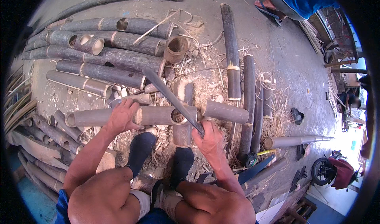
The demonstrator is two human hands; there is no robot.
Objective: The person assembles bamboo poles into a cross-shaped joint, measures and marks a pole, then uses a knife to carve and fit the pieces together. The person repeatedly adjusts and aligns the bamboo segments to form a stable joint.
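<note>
A brown bamboo tube (156,115) lies crosswise in front of my feet. Near its right end is a cut opening. My left hand (126,115) grips the tube left of its middle, fingers over the top. In my right hand (209,137) is a machete (168,92), its long dark blade slanting up to the left across the tube beside the opening. Beneath the tube's right end, a short bamboo piece (182,135) runs front to back. Close to the right end lies another short bamboo section (225,111).
Several dark bamboo poles (118,62) are stacked at the far left, some with cut holes. More poles (233,54) lie to the right, near a tape measure (250,160) and a saw blade (257,169). Shavings litter the floor. Another person's foot (267,4) is at the top right.
</note>
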